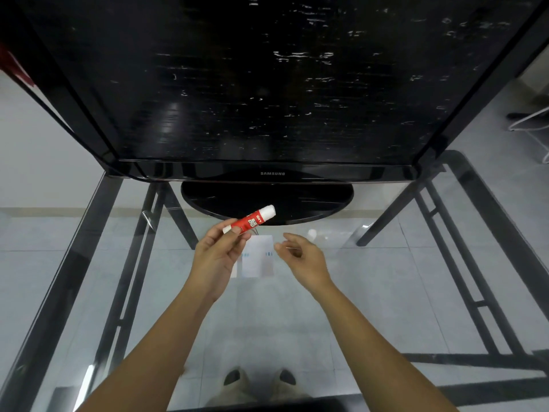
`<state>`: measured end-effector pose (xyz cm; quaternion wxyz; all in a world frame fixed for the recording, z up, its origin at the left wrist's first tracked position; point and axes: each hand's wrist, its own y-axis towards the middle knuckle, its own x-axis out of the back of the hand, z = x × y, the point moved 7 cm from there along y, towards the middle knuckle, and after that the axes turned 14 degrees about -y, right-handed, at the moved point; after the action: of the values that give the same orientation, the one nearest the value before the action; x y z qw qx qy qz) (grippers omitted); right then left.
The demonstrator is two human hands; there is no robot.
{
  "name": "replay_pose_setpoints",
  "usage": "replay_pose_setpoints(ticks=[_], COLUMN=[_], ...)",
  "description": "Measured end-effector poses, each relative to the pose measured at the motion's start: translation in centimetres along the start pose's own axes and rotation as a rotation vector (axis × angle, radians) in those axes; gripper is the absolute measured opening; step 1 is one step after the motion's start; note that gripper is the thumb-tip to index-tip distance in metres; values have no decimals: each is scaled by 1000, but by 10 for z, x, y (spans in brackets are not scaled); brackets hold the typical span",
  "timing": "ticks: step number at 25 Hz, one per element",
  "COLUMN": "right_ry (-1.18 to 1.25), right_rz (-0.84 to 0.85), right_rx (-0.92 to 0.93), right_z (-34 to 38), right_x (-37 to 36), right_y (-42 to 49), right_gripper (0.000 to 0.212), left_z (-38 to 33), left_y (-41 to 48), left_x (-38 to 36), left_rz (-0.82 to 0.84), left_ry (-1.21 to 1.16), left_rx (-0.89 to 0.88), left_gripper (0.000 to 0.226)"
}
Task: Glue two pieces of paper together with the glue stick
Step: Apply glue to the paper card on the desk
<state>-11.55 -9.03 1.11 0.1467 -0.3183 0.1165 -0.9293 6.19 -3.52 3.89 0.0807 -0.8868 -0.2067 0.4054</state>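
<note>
My left hand (218, 252) holds a red and white glue stick (251, 220) by its lower end. The stick points up and to the right with its white cap on. My right hand (300, 257) hovers a short way to the right with its fingers loosely curled and nothing in them. Below and between the hands, two small white pieces of paper (257, 258) lie flat on the glass table (89, 292). My left hand hides part of the left piece.
A large black monitor (267, 84) stands at the back of the table, and its round black base (267, 200) sits just beyond the papers. The table's black metal frame (475, 248) shows through the glass. My shoes (258, 379) on the tiled floor are visible below.
</note>
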Motion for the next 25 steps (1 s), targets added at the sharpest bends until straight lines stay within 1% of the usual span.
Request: replay_pose_setpoints(ticks=[2,4,8,11,15,18,22,25], right_ry=[-135,-241,-383,-413,-388,-344,-334,-338], right_rz=[-78,-88,-76,-91,-71,-60,-33,-11], right_rx=[-54,-59,-45,-41,-48,-68,-67,-39], right_z=[-24,-37,-40,-39,-38,-38,-47,-56], right_x=[-13,-33,-64,-69,-72,-72,-68,-63], right_y=[7,13,22,27,32,32,25,18], right_gripper=[39,39,52,58,55,54,44,41], left_z=[-4,-6,-6,-4,1,5,9,18], left_y=[3,7,12,15,17,16,18,23], left_x=[10,20,33,42,52,52,53,59], left_rz=[-33,-52,-61,-59,-65,-62,-99,-169], left_ry=[-8,1,43,22,7,32,114,155], left_rx=[-3,-12,-30,-16,-1,11,7,36], left_gripper=[19,19,19,15,13,5,14,28])
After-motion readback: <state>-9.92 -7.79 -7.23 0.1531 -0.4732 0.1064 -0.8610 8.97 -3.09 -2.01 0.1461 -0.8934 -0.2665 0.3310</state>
